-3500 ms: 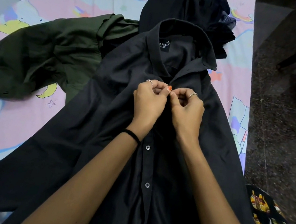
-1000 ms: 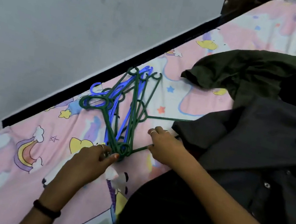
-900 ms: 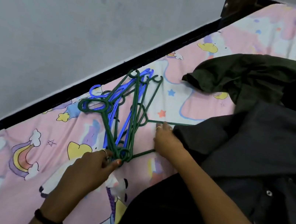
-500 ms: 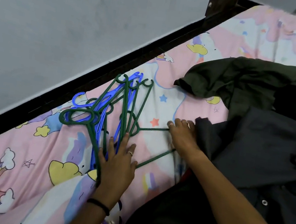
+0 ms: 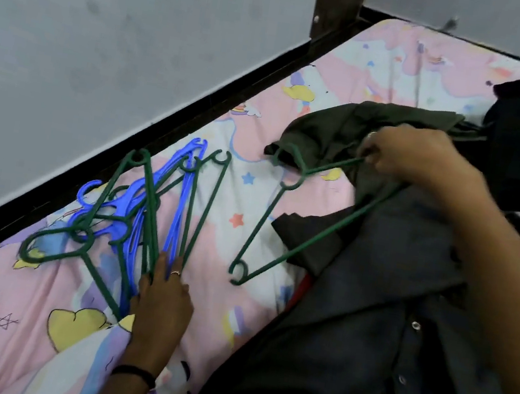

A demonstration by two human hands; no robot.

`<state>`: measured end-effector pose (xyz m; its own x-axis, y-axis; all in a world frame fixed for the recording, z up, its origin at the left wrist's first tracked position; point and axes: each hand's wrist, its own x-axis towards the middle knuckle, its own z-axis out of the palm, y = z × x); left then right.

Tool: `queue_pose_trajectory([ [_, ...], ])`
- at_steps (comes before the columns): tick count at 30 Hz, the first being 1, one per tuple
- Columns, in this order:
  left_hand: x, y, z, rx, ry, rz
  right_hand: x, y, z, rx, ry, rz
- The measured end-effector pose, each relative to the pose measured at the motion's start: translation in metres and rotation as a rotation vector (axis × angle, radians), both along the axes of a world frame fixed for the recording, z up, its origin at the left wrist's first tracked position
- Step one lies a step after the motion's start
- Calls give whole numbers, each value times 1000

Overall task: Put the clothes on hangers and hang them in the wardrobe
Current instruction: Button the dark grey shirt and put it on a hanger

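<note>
The right hand (image 5: 408,155) has lifted one green hanger (image 5: 285,221) clear of the pile (image 5: 147,213).

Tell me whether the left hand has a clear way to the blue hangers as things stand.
Probably yes: the left hand already rests on the pile, and the blue hangers lie exposed under its fingertips, only interlaced with green hangers.

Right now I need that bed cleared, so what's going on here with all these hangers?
A person is sorting clothes for hanging. Their right hand holds one green hanger, apart from the pile of hangers, above the dark shirt. Their left hand presses flat on that pile. Nothing is on a hanger yet; an olive garment lies behind.
</note>
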<state>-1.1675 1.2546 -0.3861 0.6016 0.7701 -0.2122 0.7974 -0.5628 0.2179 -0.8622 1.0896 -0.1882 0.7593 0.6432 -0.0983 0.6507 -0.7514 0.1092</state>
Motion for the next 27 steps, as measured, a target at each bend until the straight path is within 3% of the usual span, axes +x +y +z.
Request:
queue_pose_trajectory([
  [3, 3, -5, 8, 25, 36, -1, 18, -89, 0, 84, 54, -126],
  [7, 21, -15, 25, 88, -42, -31, 6, -221, -24, 574, 143, -249],
  [13, 88, -57, 58, 113, -258, -268, -35, -405, -71, 1016, 75, -631],
  [15, 122, -88, 71, 98, -289, -367, -42, -443, -83, 1096, -90, -757],
  [19, 194, -164, 91, 15, -369, -582, -55, -455, -83, 1010, -268, -949],
  [22, 241, -225, 100, -38, -331, -682, -53, -469, -96, 884, -315, -1059],
  [27, 314, -296, 94, -18, -236, -715, -40, -491, -110, 741, -428, -1044],
])
